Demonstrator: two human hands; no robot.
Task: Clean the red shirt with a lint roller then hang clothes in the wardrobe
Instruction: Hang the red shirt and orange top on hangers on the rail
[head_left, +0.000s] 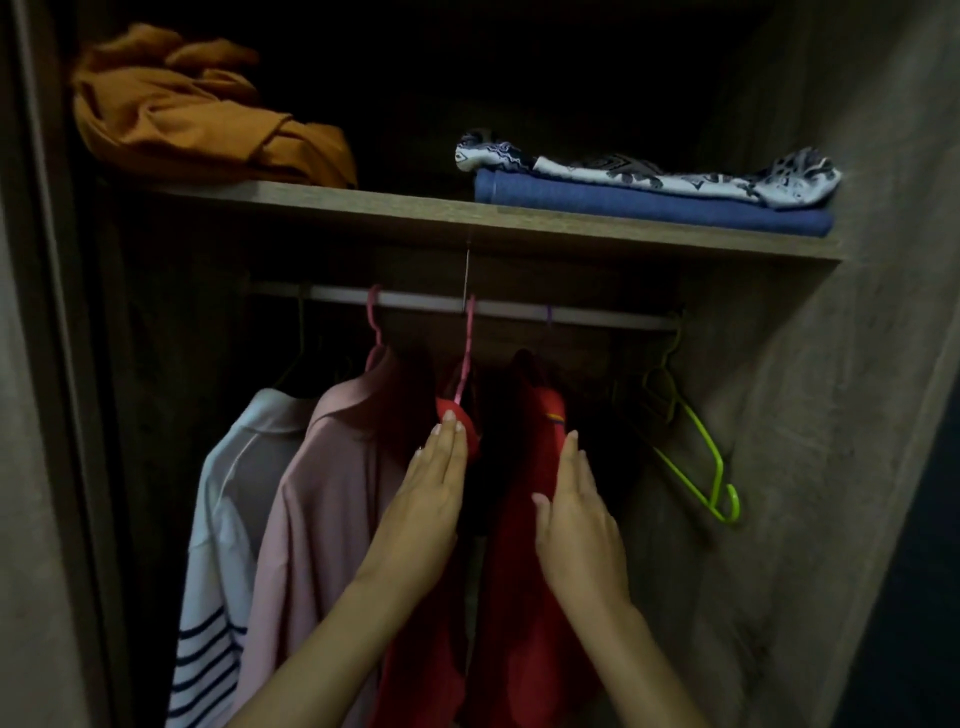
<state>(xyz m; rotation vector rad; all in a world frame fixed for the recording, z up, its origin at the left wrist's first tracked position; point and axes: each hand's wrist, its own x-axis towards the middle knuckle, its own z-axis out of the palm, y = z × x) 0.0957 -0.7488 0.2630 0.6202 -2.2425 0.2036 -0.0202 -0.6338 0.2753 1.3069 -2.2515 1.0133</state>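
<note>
We press our flat, ungripping left hand (434, 486) and right hand (576, 514) against the red shirt (524, 597), apparently hanging from the wardrobe rail (597, 315) on a pink hanger (466, 353).

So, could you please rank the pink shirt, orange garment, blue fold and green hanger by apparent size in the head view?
1. pink shirt
2. orange garment
3. blue fold
4. green hanger

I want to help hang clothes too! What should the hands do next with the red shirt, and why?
Probably ease both hands away. The red shirt already hangs from the rail on its pink hanger, and the left hand and right hand lie flat and open against it, gripping nothing.
</note>
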